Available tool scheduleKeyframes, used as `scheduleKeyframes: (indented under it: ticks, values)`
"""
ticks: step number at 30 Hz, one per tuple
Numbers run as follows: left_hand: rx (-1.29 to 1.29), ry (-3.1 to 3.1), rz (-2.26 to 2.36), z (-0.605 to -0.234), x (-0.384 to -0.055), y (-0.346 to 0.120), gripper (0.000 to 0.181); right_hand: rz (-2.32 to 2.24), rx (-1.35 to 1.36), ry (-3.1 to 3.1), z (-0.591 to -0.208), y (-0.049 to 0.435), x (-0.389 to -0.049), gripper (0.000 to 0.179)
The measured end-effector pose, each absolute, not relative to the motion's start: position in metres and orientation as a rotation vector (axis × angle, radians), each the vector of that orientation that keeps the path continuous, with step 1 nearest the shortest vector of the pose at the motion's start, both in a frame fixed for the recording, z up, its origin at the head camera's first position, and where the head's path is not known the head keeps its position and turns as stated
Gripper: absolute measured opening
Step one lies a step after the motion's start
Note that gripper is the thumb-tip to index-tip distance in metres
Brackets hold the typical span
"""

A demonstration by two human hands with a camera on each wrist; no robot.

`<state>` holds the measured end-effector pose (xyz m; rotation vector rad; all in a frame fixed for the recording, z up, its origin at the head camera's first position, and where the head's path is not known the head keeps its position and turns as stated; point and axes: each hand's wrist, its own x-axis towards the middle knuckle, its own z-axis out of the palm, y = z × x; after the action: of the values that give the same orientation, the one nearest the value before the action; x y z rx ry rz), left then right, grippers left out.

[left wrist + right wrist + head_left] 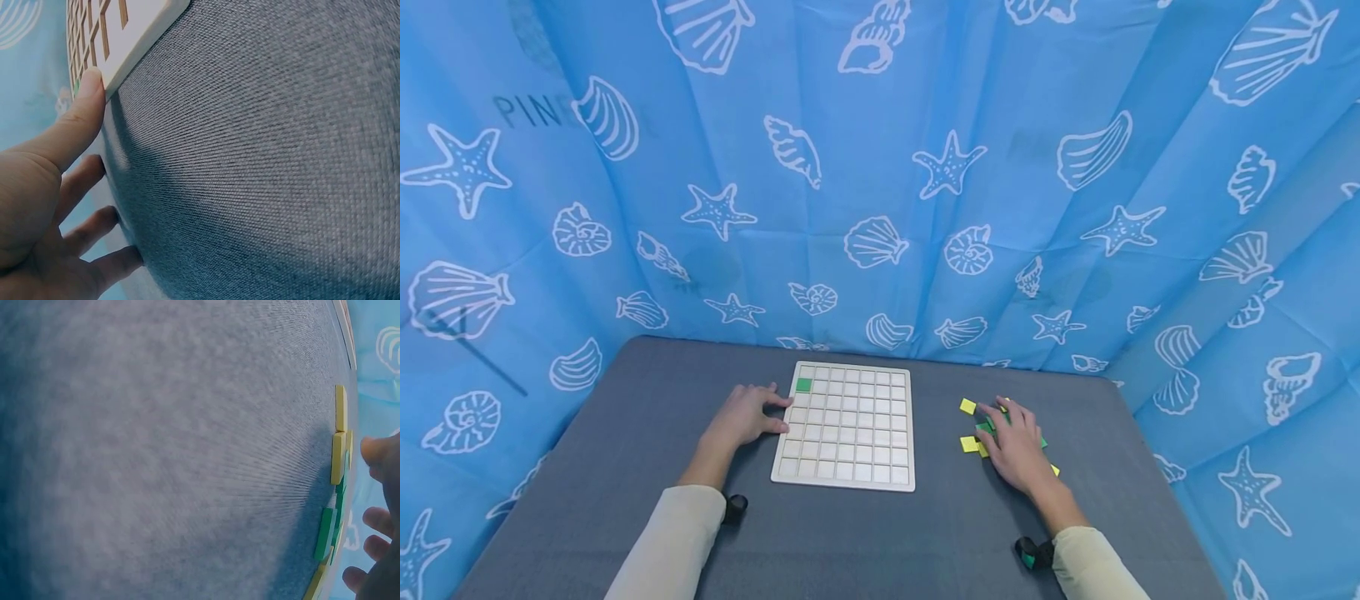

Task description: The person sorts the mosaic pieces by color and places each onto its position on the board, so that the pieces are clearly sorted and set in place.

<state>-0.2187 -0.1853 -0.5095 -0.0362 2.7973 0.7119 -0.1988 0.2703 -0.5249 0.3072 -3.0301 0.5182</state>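
A white wooden grid board [844, 482] lies flat on the table, with one green tile [803, 385] in a cell near its far left corner. My left hand [743, 417] touches the board's left edge with thumb and index fingertip; in the left wrist view the thumb [78, 119] rests on the rim and the other fingers are spread over the cloth. My right hand [1017, 446] hovers over a loose group of green and yellow tiles right of the board. A yellow tile [967, 406] and a green tile [325, 534] show beside it. The right fingers look loosely bent, apart from the tiles.
Grey cloth covers the table [880, 542]. A blue curtain [850, 192] printed with white shells and starfish hangs along the back and both sides. Each wrist wears a black strap [1034, 553].
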Motion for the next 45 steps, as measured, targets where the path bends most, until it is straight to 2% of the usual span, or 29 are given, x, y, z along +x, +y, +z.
scheduleKeyframes:
  ticks: [7, 21, 28, 37, 45]
  values:
    - [-0.026, 2.799, 0.73, -0.509, -0.219, -0.186, 0.052, 0.474, 0.295, -2.992, -0.528, 0.273, -0.2, 0.034]
    - [-0.017, 2.792, 0.741, -0.51, -0.22, -0.187, 0.052, 0.518, 0.301, -2.983, -0.529, 0.279, -0.202, 0.025]
    - [-0.012, 2.8, 0.735, -0.511, -0.219, -0.187, 0.052, 0.528, 0.276, -3.006, -0.524, 0.276, -0.203, 0.009]
    - [-0.006, 2.794, 0.717, -0.509, -0.221, -0.19, 0.052, 0.649, 0.373, -2.901, -0.513, 0.264, -0.213, 0.011]
    - [-0.003, 2.788, 0.732, -0.505, -0.217, -0.187, 0.05, 0.817, 0.312, -3.005, -0.5, 0.256, -0.216, 0.01]
